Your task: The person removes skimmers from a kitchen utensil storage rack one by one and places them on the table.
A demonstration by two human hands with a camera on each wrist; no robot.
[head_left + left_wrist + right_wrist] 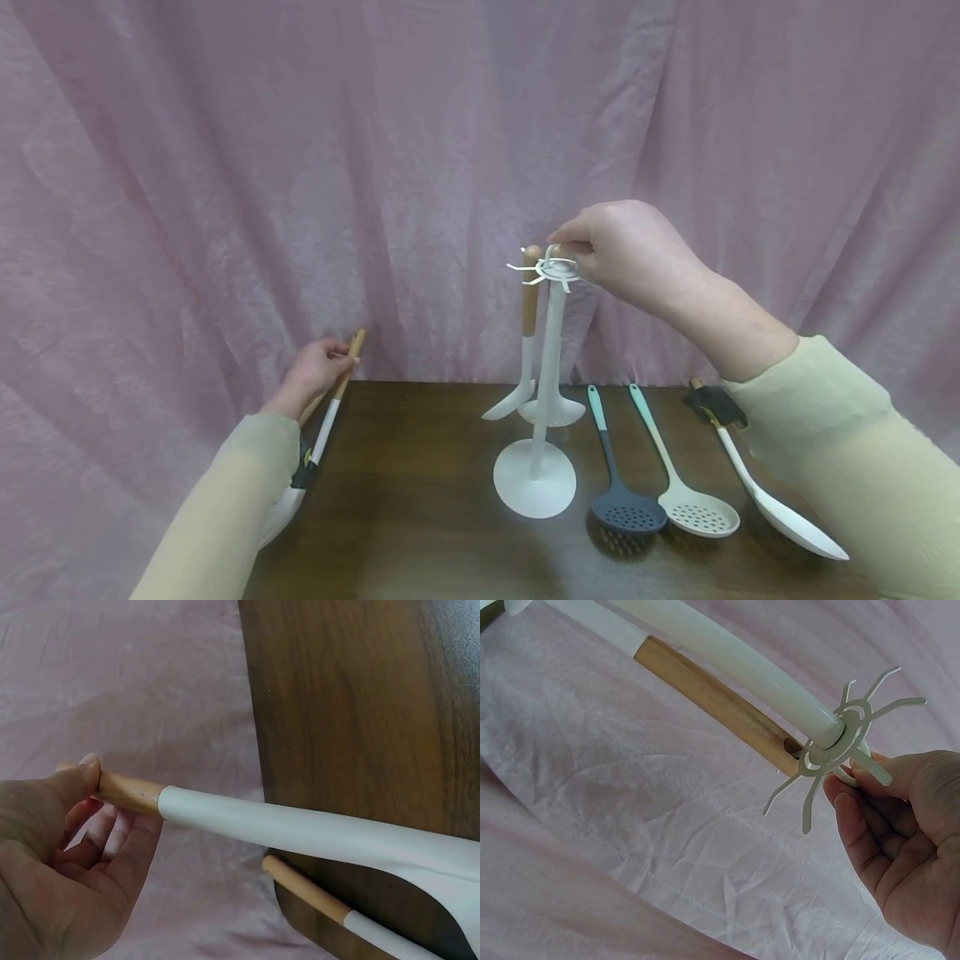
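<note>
A white utensil stand [546, 358] rises from a round base [535, 492] on the dark wooden table [420, 500]. My right hand [564, 248] pinches the small ring above its hook disc [838, 747]. On one hook hangs a white utensil by its wooden handle [529, 310], and that handle [712, 697] lies along the pole [727, 660] in the right wrist view. At the table's left edge my left hand [339, 362] grips the wooden end [129, 790] of a white spatula [315, 829], held slanting over the edge. A second wood-handled utensil [311, 891] lies under it.
Right of the stand lie a dark slotted spoon [627, 510], a cream slotted spoon [697, 510] and a white spoon [787, 517] with a black piece [716, 405] at its handle. A pink cloth [300, 167] hangs behind the table.
</note>
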